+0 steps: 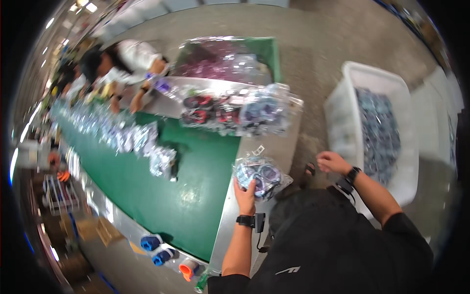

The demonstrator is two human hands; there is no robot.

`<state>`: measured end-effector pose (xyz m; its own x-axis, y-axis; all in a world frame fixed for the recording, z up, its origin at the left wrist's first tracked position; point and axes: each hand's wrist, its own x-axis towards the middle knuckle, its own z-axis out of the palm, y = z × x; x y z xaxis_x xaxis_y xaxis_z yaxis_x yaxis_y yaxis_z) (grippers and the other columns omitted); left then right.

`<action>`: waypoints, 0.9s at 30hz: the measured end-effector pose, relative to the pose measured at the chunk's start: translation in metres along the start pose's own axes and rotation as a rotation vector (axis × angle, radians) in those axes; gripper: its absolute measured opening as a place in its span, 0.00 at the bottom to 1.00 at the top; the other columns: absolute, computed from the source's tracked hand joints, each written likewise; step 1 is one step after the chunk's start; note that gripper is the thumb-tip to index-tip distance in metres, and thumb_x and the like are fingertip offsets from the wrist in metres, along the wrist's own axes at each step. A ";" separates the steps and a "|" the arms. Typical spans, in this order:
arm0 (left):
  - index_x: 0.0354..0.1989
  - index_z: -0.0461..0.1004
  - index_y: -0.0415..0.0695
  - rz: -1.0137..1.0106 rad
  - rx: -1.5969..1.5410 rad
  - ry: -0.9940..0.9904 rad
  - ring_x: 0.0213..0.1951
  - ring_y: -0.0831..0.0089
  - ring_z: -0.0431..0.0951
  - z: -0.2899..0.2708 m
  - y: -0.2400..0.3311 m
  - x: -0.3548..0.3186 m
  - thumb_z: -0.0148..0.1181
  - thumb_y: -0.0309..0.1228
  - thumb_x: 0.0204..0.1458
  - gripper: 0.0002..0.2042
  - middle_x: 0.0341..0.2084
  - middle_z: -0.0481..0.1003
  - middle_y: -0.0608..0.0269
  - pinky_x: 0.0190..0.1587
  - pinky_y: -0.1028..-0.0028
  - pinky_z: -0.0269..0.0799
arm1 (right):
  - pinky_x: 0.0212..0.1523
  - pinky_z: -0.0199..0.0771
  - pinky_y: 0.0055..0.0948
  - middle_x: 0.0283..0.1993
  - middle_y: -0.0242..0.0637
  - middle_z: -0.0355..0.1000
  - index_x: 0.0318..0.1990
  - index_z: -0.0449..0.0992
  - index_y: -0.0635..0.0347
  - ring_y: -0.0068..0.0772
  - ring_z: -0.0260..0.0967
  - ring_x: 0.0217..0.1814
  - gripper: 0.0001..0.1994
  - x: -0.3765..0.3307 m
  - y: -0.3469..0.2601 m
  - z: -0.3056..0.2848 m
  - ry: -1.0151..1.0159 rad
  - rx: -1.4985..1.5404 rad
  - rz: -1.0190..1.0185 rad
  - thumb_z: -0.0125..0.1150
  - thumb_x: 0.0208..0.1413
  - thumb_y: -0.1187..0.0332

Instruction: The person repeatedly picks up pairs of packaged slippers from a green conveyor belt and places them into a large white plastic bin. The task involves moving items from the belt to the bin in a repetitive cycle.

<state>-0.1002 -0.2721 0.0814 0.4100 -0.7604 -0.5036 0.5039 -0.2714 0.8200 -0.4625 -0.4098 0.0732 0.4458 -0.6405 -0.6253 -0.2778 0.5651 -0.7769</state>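
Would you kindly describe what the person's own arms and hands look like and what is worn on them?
Both forearms are bare below short black sleeves. The left hand has a black band at the wrist with a small black box and a dangling cable. The right hand has a similar black wristband with a small black unit. No gloves.

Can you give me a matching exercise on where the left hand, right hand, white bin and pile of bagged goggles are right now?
Things:
1. left hand
2. right hand
3. white bin
4. pile of bagged goggles

Places:
a. on the floor at the right
b. holding a bagged pair of goggles
c. on the metal table edge, far end
d. empty, over the floor beside the bin

Pairs: 1-b, 2-d, 3-a, 4-c
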 end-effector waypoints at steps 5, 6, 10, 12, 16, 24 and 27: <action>0.64 0.58 0.38 -0.189 -0.003 -0.256 0.48 0.71 0.74 0.058 0.015 -0.016 0.62 0.28 0.55 0.28 0.48 0.73 0.59 0.51 0.70 0.72 | 0.35 0.74 0.21 0.42 0.32 0.74 0.60 0.66 0.61 0.18 0.71 0.40 0.24 -0.012 -0.043 0.026 -0.094 0.017 0.047 0.57 0.63 0.55; 0.63 0.59 0.39 -0.253 -0.032 -0.292 0.48 0.71 0.74 0.067 0.013 -0.017 0.61 0.30 0.56 0.27 0.47 0.73 0.59 0.52 0.70 0.71 | 0.38 0.75 0.25 0.47 0.35 0.73 0.64 0.62 0.60 0.22 0.71 0.44 0.31 -0.021 -0.063 0.031 -0.104 -0.094 0.122 0.58 0.61 0.49; 0.57 0.65 0.40 -0.429 0.022 -0.367 0.47 0.71 0.74 0.116 0.000 -0.023 0.56 0.36 0.60 0.20 0.47 0.73 0.62 0.53 0.68 0.70 | 0.47 0.74 0.32 0.56 0.39 0.70 0.67 0.57 0.57 0.28 0.67 0.54 0.36 -0.039 -0.042 0.016 -0.222 0.109 0.120 0.61 0.58 0.47; 0.56 0.65 0.41 -0.425 0.048 -0.433 0.46 0.71 0.74 0.153 -0.008 -0.033 0.54 0.34 0.61 0.18 0.45 0.73 0.62 0.51 0.68 0.71 | 0.53 0.70 0.29 0.55 0.36 0.70 0.62 0.63 0.60 0.24 0.66 0.55 0.34 -0.036 -0.001 0.007 -0.161 0.346 -0.093 0.69 0.54 0.53; 0.61 0.60 0.44 -0.424 0.216 -0.582 0.42 0.73 0.76 0.198 -0.024 -0.068 0.51 0.33 0.63 0.19 0.44 0.73 0.63 0.42 0.70 0.73 | 0.41 0.71 0.27 0.40 0.30 0.72 0.53 0.70 0.62 0.22 0.68 0.39 0.27 -0.053 0.050 -0.042 -0.023 0.331 -0.139 0.71 0.50 0.56; 0.63 0.60 0.35 -0.293 0.817 -0.650 0.40 0.70 0.77 0.231 -0.075 -0.084 0.56 0.33 0.61 0.24 0.44 0.75 0.54 0.39 0.73 0.76 | 0.25 0.63 0.24 0.27 0.27 0.70 0.34 0.78 0.61 0.19 0.64 0.27 0.19 -0.165 0.147 -0.159 0.678 0.515 -0.002 0.68 0.47 0.52; 0.61 0.62 0.34 -0.273 0.893 -0.610 0.37 0.71 0.78 0.224 -0.085 -0.081 0.58 0.33 0.60 0.24 0.42 0.76 0.54 0.36 0.75 0.76 | 0.24 0.67 0.27 0.25 0.30 0.72 0.27 0.77 0.65 0.20 0.66 0.23 0.16 -0.221 0.178 -0.207 0.815 0.852 -0.027 0.69 0.47 0.57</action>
<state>-0.3465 -0.3195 0.1131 -0.1971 -0.7061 -0.6801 -0.3080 -0.6139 0.7268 -0.7870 -0.2749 0.0579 -0.3179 -0.6261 -0.7119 0.5190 0.5135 -0.6834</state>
